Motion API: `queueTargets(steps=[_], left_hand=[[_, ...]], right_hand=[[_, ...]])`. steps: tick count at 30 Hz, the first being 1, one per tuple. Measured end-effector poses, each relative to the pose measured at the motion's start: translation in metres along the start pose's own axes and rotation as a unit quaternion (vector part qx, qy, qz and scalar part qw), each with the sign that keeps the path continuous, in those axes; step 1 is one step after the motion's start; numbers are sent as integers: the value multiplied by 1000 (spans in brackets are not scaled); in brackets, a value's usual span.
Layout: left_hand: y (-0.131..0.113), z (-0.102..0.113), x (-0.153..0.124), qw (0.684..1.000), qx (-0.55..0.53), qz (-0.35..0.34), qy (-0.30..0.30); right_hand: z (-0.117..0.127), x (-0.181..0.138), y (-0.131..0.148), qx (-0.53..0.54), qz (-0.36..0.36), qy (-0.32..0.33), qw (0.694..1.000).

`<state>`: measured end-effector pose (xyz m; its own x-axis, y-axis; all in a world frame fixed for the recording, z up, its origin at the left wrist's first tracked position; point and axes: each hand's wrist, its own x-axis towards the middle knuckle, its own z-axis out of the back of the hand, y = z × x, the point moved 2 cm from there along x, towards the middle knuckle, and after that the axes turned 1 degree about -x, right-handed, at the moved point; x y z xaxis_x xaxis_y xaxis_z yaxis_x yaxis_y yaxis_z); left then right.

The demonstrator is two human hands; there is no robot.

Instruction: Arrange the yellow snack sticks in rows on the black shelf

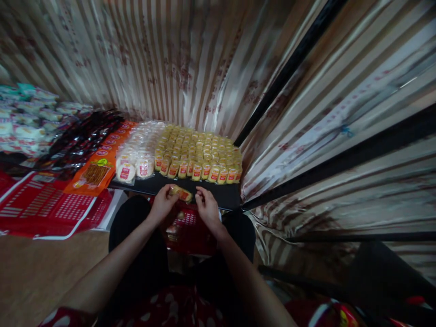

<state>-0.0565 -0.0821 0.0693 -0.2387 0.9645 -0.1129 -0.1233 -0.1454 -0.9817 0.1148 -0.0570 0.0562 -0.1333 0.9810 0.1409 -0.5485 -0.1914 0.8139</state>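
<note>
My left hand (165, 201) is closed on one end of a small packaged cake (184, 194), yellow with a red label in clear wrap. The cake is held above a red basket (200, 234), just in front of the black table edge. Close to the cake's other end is my right hand (207, 206), its fingers loosely curled and apart, apparently holding nothing. Beyond both hands stand rows of similar yellow packaged cakes (197, 159), their red labels facing me.
Left of the cakes lie white round packages (134, 156), an orange snack packet (93, 175), dark shiny packets (80, 141) and white-and-teal packets (29, 118). Another red basket (51, 204) is at the left. A striped curtain (170, 59) and black poles (289, 68) border the table.
</note>
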Motion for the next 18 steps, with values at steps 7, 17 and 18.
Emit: queueTargets(steps=[7,17,18], left_hand=[[-32,4,32,965,234,-110,-44],[-31,-13,71,935,288,-206,-8],[-30,-16,73,936,283,-209,-11]], right_hand=[[-2,42,5,-281,119,40,951],[-4,50,-12,-307,109,44,944],[-3,50,-12,-304,110,45,945]])
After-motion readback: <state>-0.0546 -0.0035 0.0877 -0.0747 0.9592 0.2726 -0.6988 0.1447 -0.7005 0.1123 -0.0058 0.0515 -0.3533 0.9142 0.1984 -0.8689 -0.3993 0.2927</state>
